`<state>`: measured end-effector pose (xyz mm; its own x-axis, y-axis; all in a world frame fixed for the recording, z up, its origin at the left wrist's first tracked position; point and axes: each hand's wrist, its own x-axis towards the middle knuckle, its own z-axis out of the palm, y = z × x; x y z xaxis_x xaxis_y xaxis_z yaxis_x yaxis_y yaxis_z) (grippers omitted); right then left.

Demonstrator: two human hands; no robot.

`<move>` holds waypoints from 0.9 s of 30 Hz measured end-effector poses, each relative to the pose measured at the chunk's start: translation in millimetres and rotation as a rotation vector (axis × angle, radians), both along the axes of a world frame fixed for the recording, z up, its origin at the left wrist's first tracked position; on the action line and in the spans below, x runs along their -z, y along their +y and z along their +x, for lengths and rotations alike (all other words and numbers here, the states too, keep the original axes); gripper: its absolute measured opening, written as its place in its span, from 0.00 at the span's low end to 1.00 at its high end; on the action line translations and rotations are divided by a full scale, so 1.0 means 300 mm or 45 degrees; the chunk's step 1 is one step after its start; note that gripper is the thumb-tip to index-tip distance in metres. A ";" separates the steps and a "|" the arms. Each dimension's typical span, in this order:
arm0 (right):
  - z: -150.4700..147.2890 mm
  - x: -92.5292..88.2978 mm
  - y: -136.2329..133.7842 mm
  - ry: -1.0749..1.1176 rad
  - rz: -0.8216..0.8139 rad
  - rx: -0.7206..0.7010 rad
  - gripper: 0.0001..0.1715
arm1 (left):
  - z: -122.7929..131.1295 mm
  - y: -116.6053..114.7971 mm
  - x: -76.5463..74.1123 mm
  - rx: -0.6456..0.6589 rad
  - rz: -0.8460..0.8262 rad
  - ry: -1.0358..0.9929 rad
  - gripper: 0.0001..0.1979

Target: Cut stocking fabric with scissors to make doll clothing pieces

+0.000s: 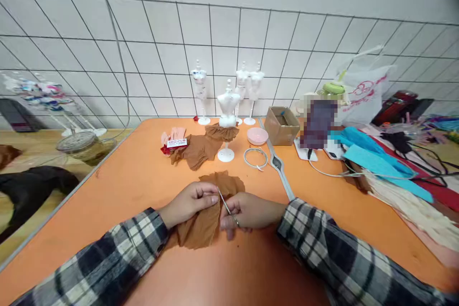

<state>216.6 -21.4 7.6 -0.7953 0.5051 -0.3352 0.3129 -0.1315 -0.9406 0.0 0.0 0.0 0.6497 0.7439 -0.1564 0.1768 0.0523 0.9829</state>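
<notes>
A crumpled piece of brown cloth (199, 232) lies under and between my hands on the orange table. My left hand (193, 201) pinches its upper part between thumb and fingers. In my right hand (247, 210) is a slim metal tool that looks like small scissors (225, 204), slanting up and left. Its tip is close to my left fingertips, at the cloth; whether the blades are apart cannot be made out. Beyond my hands stands a small white dress form (228, 104) wearing a brown ruffle (222, 132) round its lower part.
More brown cloth (196, 150) lies back left with a small labelled packet (177, 143). Behind it stand several white dress forms (199, 79). A pink bowl (257, 136), a metal ring (256, 158), a cardboard box (283, 126), a phone (318, 122) and coloured fabrics (387, 162) stretch rightward.
</notes>
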 end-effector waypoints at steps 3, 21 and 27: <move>-0.004 -0.005 -0.007 0.054 -0.002 0.016 0.23 | -0.004 -0.002 -0.001 0.015 -0.015 -0.028 0.20; -0.006 -0.013 -0.005 0.008 0.001 0.052 0.24 | -0.010 -0.001 0.000 -0.026 -0.003 -0.040 0.18; 0.001 -0.025 -0.016 0.124 -0.023 0.047 0.27 | -0.002 -0.005 -0.016 -0.103 0.015 -0.064 0.15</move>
<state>216.7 -26.3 15.1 -0.8057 0.5289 -0.2666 0.2147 -0.1586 -0.9637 -0.5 -1.6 4.8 0.5944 0.7958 -0.1160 0.1227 0.0528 0.9910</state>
